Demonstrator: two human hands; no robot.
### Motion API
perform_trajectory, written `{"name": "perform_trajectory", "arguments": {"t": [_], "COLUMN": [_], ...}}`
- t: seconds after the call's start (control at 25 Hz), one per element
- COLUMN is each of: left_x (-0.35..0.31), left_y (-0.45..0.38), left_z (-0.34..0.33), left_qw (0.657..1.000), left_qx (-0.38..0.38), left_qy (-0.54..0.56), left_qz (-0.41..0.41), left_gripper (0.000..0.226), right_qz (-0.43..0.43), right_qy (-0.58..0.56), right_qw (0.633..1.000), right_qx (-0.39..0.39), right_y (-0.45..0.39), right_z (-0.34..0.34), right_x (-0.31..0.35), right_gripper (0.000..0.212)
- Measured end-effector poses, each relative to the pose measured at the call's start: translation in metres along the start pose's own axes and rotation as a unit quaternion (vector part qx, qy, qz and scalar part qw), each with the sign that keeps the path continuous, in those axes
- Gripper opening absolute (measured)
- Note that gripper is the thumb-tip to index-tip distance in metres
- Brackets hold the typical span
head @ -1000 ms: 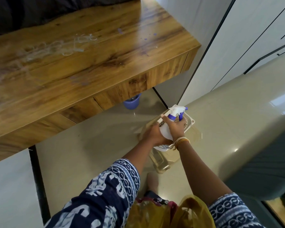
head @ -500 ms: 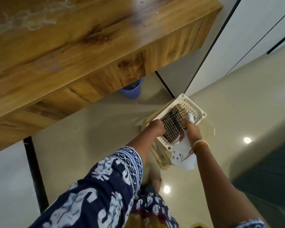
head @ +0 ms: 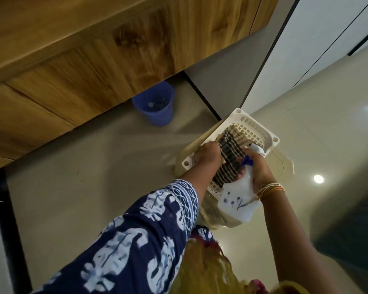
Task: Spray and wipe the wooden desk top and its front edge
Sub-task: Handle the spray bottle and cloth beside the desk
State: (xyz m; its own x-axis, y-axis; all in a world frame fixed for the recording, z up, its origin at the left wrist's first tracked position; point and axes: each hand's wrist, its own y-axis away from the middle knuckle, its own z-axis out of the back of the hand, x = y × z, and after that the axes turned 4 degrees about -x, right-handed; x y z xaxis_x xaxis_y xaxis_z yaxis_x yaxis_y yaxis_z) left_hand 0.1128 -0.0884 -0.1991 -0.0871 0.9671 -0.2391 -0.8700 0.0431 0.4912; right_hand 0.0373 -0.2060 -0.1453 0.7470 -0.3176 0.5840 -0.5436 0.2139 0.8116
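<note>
Across the upper left, the wooden tabletop (head: 40, 22) runs in a diagonal band, with its front edge (head: 106, 60) below it showing dark knots in the grain. Beneath the overhang a blue bin (head: 155, 107) stands on the glossy beige floor (head: 94, 166), which reflects a round ceiling light (head: 318, 179). A black vertical strip (head: 6, 230) borders the floor at lower left. White cabinet panels (head: 319, 39) with thin dark seams fill the upper right; a dark, blurred mass occupies the lower right.

Right of centre, a white lattice basket (head: 255, 128) sits on a pale, translucent base whose form is unclear. Inside the basket lies a checked cloth (head: 227, 162). The left hand (head: 208, 155), on an arm in a blue-and-white patterned sleeve (head: 136, 240), reaches into the basket with fingers curled at the cloth's edge; whether it actually grips the cloth cannot be told. The right hand (head: 257, 172), wearing bangles (head: 271, 188) at the wrist, grips the neck of a white spray bottle (head: 238, 200), held tilted over the basket's near rim, well away from the tabletop.
</note>
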Motion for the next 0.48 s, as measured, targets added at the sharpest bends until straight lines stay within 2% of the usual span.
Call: {"name": "perform_trajectory", "arguments": {"t": [0.08,0.16,0.24,0.32,0.36,0.44,0.48], "left_x": [0.003,0.004,0.003,0.009,0.011,0.028,0.036], "left_y": [0.000,0.007,0.029,0.053,0.067,0.090,0.106], "left_z": [0.011,0.028,0.062,0.108,0.136,0.194,0.225], "left_qw": [0.995,0.958,0.873,0.773,0.741,0.739,0.742], "left_qx": [0.044,0.096,0.154,0.212,0.223,0.194,0.177], "left_qy": [0.094,0.267,0.455,0.586,0.622,0.637,0.641], "left_qz": [0.005,0.039,0.084,0.116,0.120,0.100,0.085], "left_gripper": [0.049,0.052,0.045,0.026,0.019,0.017,0.018], "right_qz": [0.004,0.003,-0.003,0.006,0.012,0.012,0.009], "right_qy": [-0.034,-0.060,-0.091,-0.131,-0.142,-0.127,-0.096], "right_qw": [0.999,0.998,0.995,0.990,0.989,0.989,0.990], "right_qx": [0.004,0.017,0.035,0.045,0.047,0.078,0.107], "right_y": [0.007,0.018,0.043,0.076,0.094,0.138,0.161], "right_z": [-0.003,-0.010,-0.023,-0.039,-0.049,-0.070,-0.081], "right_x": [0.006,0.017,0.035,0.059,0.074,0.110,0.128], "right_gripper": [0.037,0.035,0.033,0.032,0.030,0.020,0.025]}}
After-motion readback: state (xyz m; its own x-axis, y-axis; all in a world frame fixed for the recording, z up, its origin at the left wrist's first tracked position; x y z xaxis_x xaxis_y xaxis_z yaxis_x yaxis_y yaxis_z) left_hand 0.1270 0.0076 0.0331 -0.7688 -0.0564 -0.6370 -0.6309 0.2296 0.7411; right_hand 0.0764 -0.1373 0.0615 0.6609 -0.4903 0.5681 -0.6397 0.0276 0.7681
